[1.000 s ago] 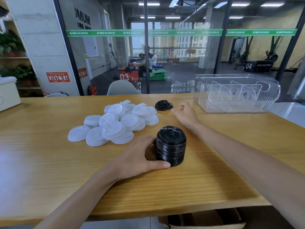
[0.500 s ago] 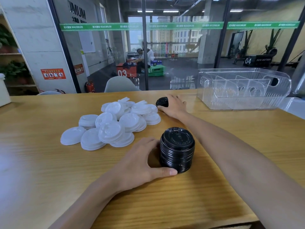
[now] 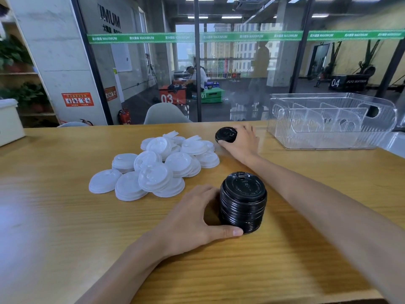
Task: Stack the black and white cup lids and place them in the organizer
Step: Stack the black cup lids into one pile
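Note:
A tall stack of black lids [image 3: 243, 201] stands on the wooden table [image 3: 54, 216] near the middle. My left hand [image 3: 197, 218] curls round its left side, thumb along the base in front. Farther back, my right hand [image 3: 242, 142] grips a black lid [image 3: 225, 134] and holds it tilted up off the table. A loose heap of several white lids [image 3: 162, 165] lies to the left of both. The clear plastic organizer [image 3: 328, 121] with upright dividers stands at the back right, with no lids in it.
A white box [image 3: 8, 121] sits at the table's far left edge. A glass wall runs behind the table, with a grey chair back [image 3: 164, 114] just beyond the far edge. The table's right edge falls away near the organizer.
My right hand reached to the black lid at the back, closed on it and tipped it up off the table. My left hand has stayed on the black stack.

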Action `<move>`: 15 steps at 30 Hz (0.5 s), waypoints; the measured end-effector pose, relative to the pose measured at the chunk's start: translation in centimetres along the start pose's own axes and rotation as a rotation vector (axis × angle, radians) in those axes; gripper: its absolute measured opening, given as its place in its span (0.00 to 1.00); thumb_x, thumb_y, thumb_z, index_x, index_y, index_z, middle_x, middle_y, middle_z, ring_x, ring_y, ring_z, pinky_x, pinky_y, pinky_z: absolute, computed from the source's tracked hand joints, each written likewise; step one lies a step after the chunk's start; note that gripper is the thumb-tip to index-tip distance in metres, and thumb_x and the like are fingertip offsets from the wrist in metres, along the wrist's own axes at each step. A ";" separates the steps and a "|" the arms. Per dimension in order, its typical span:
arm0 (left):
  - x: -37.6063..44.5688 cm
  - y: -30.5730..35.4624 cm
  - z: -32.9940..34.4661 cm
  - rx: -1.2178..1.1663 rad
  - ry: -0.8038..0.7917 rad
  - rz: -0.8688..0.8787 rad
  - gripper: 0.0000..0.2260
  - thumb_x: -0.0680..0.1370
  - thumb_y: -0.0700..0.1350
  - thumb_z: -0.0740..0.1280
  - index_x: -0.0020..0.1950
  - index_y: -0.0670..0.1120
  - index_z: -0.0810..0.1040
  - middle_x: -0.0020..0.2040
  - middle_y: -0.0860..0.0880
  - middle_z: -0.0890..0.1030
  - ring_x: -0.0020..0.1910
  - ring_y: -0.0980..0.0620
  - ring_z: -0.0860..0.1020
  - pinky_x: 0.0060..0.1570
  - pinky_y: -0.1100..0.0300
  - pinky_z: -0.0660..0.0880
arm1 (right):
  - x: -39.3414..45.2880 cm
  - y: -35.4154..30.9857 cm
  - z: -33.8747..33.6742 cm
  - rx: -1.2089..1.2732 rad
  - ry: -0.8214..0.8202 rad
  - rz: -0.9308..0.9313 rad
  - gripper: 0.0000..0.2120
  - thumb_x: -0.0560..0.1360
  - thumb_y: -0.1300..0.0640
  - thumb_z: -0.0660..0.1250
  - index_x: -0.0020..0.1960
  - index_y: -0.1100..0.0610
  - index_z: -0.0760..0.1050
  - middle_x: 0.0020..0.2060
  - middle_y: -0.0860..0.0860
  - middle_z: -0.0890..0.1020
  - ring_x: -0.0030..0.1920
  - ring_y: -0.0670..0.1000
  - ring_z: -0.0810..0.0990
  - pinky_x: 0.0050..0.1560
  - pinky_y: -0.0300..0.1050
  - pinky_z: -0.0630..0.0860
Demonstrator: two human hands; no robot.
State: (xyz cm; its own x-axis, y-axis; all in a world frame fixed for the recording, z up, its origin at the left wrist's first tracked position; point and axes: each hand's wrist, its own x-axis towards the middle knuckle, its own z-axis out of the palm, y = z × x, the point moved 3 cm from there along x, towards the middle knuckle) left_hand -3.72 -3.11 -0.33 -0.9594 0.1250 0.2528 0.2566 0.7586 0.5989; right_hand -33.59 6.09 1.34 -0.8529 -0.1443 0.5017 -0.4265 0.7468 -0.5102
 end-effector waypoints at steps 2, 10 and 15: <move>0.0 0.0 0.0 0.005 0.001 -0.001 0.30 0.73 0.64 0.80 0.73 0.62 0.77 0.65 0.66 0.78 0.70 0.63 0.72 0.72 0.60 0.69 | -2.1 0.8 -1.8 0.111 -0.026 -0.032 0.30 0.70 0.37 0.79 0.67 0.51 0.80 0.63 0.50 0.75 0.69 0.55 0.70 0.68 0.55 0.71; 0.0 0.2 -0.1 0.016 -0.018 -0.031 0.30 0.74 0.64 0.80 0.74 0.60 0.77 0.67 0.66 0.77 0.71 0.66 0.71 0.73 0.63 0.68 | -8.0 5.2 -6.9 0.268 -0.534 -0.076 0.31 0.75 0.44 0.80 0.75 0.47 0.77 0.70 0.50 0.77 0.71 0.52 0.75 0.70 0.49 0.71; -0.2 0.4 -0.1 0.021 -0.013 -0.044 0.29 0.74 0.63 0.80 0.73 0.60 0.77 0.68 0.66 0.77 0.70 0.66 0.71 0.72 0.64 0.68 | -8.6 4.4 -6.8 0.330 -0.538 0.019 0.48 0.66 0.30 0.74 0.81 0.49 0.70 0.78 0.51 0.72 0.79 0.53 0.70 0.80 0.58 0.65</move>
State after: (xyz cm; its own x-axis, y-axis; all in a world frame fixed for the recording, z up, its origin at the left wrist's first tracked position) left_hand -3.45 -2.91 -0.03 -0.9712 0.0990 0.2165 0.2114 0.7771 0.5928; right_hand -26.09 15.05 -0.43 -0.8568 -0.5033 0.1125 -0.4066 0.5252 -0.7476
